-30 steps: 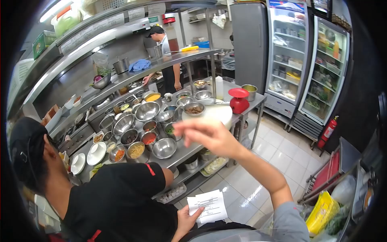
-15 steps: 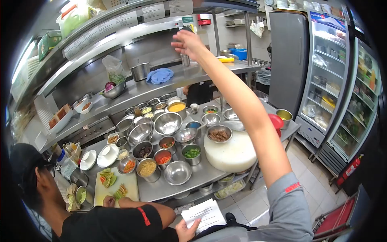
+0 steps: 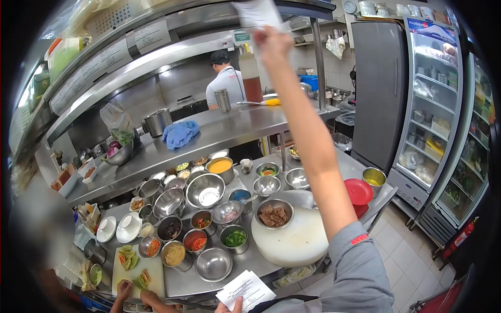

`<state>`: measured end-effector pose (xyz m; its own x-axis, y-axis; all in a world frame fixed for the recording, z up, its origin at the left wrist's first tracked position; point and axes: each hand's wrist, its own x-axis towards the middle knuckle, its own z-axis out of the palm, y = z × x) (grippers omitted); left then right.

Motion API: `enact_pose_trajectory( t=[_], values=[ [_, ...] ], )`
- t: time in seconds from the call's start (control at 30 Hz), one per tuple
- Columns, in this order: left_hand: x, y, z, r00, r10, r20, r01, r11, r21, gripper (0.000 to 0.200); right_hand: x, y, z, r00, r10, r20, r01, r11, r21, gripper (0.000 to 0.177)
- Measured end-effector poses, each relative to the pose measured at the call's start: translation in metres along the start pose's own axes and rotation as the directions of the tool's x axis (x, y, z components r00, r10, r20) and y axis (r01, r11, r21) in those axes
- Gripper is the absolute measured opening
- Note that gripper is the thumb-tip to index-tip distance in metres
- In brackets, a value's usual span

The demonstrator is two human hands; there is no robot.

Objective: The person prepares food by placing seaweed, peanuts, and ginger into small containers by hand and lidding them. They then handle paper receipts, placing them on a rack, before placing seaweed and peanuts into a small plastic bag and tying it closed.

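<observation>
My right hand [image 3: 274,44] is raised high at the top of the view, pinching a white paper slip [image 3: 258,14] just below the overhead rail [image 3: 203,15]. Both hand and slip are smeared by motion. At the bottom edge, my left hand [image 3: 232,307] grips a small stack of printed order slips [image 3: 246,291], its thumb on top; the rest of it is out of frame. Other printed slips [image 3: 151,37] hang along the rail to the left. Below my right arm, a steel bowl of cooked meat [image 3: 274,214] sits on a thick round white chopping block [image 3: 292,242].
Steel bowls and pots of chopped vegetables and noodles [image 3: 178,254] crowd the counter. At lower left, a co-worker's hands [image 3: 125,289] work over a cutting board [image 3: 119,272]. Behind the shelf stands another person [image 3: 227,81]. Fridges [image 3: 428,104] line the right side.
My right hand was open with spread fingers; now it holds a slip, higher and farther right. The view has shifted, and a person now shows behind the shelf. My left hand keeps its slips.
</observation>
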<state>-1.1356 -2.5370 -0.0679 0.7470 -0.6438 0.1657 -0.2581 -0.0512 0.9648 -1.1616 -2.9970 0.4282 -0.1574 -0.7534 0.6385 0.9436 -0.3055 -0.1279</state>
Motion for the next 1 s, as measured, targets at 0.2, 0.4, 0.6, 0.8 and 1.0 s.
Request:
enact_pose_trajectory(
  t=[0.2, 0.4, 0.6, 0.8, 1.0],
  values=[
    [0.009, 0.009, 0.024, 1.0, -0.006, -0.003, 0.006, 1.0, 0.003, 0.032, 0.083, -0.056, -0.029, 0.985, -0.162, -0.064, 0.155, 0.983, -0.102, 0.019],
    [0.008, 0.052, 0.01, 0.986, -0.166, -0.025, 0.168, 0.967, 0.193, 0.026, 0.074, -0.021, -0.016, 0.93, 0.091, -0.357, -0.088, 0.996, 0.022, 0.041],
    [0.008, 0.022, -0.005, 0.993, -0.114, 0.005, 0.111, 0.955, -0.276, 0.027, -0.064, 0.095, 0.101, 0.808, 0.536, 0.242, -0.474, 0.837, -0.272, 0.058],
    [0.004, 0.023, -0.028, 0.993, -0.119, -0.029, 0.107, 0.96, -0.26, 0.025, -0.084, 0.119, 0.122, 0.824, 0.41, 0.392, -0.356, 0.912, -0.204, 0.028],
    [0.006, 0.02, -0.04, 0.999, -0.025, -0.04, 0.019, 0.99, -0.139, 0.024, -0.055, 0.02, 0.01, 0.979, 0.108, 0.171, -0.07, 0.974, -0.217, 0.015]
  ],
)
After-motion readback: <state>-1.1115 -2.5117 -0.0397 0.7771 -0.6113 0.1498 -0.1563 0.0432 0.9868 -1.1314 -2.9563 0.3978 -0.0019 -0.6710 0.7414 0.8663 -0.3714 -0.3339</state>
